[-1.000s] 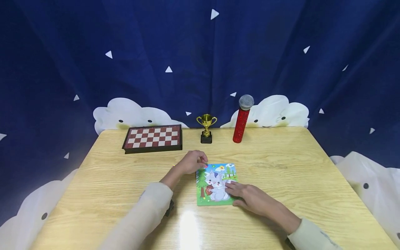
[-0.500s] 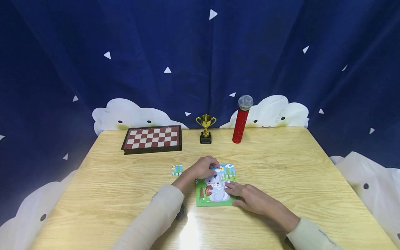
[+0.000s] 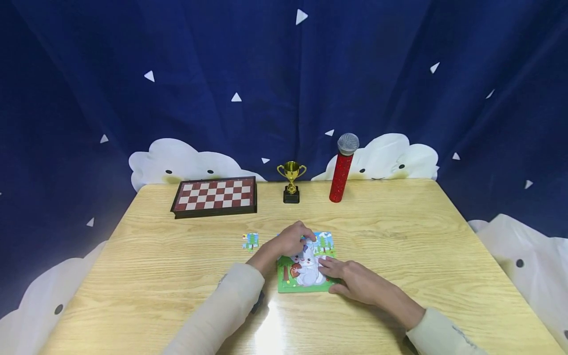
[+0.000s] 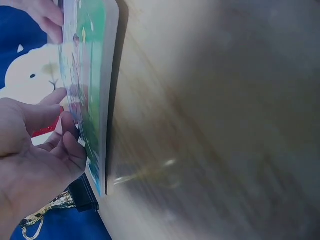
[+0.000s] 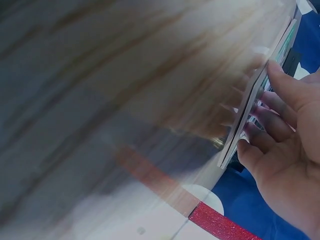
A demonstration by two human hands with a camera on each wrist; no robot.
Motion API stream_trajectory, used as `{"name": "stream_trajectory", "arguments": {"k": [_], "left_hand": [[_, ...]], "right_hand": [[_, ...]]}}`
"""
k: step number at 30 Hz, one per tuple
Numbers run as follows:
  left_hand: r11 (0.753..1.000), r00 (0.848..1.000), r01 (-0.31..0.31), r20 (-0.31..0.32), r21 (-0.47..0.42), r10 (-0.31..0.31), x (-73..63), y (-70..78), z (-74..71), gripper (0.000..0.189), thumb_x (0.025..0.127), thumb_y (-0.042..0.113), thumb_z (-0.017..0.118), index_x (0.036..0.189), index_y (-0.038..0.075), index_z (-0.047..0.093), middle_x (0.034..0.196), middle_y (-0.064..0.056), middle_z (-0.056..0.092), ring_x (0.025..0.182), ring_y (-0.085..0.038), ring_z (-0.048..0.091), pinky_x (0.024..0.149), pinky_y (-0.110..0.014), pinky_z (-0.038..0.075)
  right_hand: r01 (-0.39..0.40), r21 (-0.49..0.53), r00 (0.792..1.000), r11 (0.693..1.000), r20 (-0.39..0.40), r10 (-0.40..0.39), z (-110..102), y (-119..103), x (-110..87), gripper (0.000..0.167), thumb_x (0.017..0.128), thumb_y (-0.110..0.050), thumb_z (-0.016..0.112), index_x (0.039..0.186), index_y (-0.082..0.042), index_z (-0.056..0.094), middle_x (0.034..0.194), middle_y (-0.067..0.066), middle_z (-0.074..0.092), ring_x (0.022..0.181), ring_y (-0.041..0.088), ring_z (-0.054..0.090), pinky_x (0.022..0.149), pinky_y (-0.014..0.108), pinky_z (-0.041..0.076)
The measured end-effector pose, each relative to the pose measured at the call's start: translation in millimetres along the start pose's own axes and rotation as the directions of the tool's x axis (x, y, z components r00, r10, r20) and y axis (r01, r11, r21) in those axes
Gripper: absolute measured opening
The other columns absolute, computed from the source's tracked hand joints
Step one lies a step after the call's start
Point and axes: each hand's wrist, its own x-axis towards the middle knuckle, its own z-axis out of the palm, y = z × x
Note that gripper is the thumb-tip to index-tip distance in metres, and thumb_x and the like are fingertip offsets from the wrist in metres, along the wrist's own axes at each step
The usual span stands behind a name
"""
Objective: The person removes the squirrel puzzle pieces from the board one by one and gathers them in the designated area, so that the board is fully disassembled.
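Note:
A square jigsaw puzzle (image 3: 308,275) with a grey squirrel holding an acorn lies flat on the table, edged in green. My left hand (image 3: 290,241) is over its upper part, the fingers bent down onto the picture; no piece shows in its grasp. In the left wrist view the left hand's fingertips (image 4: 75,147) touch the puzzle's face. My right hand (image 3: 355,281) rests on the puzzle's right side, fingers laid on the squirrel's tail and thumb by the lower right edge. Left of the puzzle lies a small loose puzzle part (image 3: 251,240) with a pine tree.
A checkered game board (image 3: 215,195) in a black case stands at the back left of the wooden table (image 3: 399,222). A gold trophy cup (image 3: 291,182) and a red microphone (image 3: 340,177) stand upright behind the puzzle. A blue curtain (image 3: 266,49) hangs behind.
My left hand has moved right from the puzzle's upper left corner to its upper middle, uncovering the loose part. My right hand has stayed in place.

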Motion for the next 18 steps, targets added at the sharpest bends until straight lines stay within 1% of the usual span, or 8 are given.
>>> {"name": "stream_trajectory", "arguments": {"k": [5,13,18], "left_hand": [[1.0,1.0,-0.003,0.01,-0.004,0.003,1.0,-0.7,-0.4,0.028,0.095,0.002,0.049,0.108,0.014,0.07,0.11,-0.006,0.055,0.092,-0.016,0.05,0.081,-0.028,0.043],[0.997,0.999,0.047,0.019,-0.059,-0.046,0.5,-0.1,-2.6,0.037,0.088,-0.006,0.047,0.109,0.016,0.07,0.112,-0.009,0.051,0.093,-0.016,0.046,0.086,-0.03,0.042],[0.994,0.998,0.06,0.015,-0.094,-0.059,1.0,-2.1,-1.8,0.039,0.089,-0.006,0.046,0.109,0.018,0.069,0.111,-0.008,0.05,0.092,-0.017,0.046,0.083,-0.031,0.041]], "right_hand": [[-0.007,0.005,1.0,1.0,0.004,0.007,-1.1,-1.4,-0.1,0.048,0.087,-0.025,0.066,0.129,-0.001,0.057,0.14,0.013,0.05,0.129,0.03,0.049,0.099,0.047,0.045],[-0.001,0.005,1.0,1.0,0.001,0.001,-0.1,-0.6,0.1,0.048,0.088,-0.026,0.066,0.129,-0.002,0.057,0.14,0.013,0.051,0.129,0.03,0.049,0.099,0.046,0.045],[0.004,0.002,1.0,1.0,-0.004,-0.004,0.9,0.9,-0.1,0.048,0.088,-0.026,0.065,0.129,-0.002,0.057,0.14,0.013,0.051,0.129,0.03,0.049,0.099,0.046,0.045]]}}
